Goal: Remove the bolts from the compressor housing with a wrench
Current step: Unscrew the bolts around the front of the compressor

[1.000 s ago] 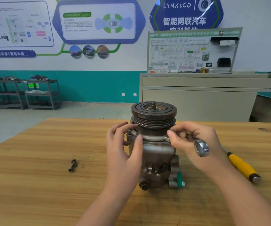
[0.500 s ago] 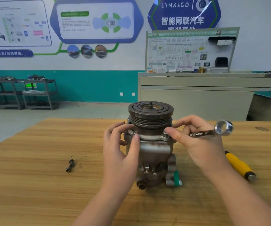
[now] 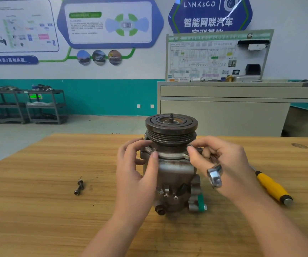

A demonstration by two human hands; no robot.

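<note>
Two loose bolts (image 3: 79,186) lie on the counter (image 3: 38,210), well left of the work. Left hand (image 3: 137,175): fingers curled against the compressor (image 3: 171,173), steadying its flange. Compressor: upright at counter centre, pulley on top; cast metal, likely heavy and rigid, best braced at the body below the flange. Right hand (image 3: 221,164): grip clenched round a wrench (image 3: 214,175), fingertips pinching at a flange bolt. Yellow-handled screwdriver (image 3: 272,188) lies far right.
</note>
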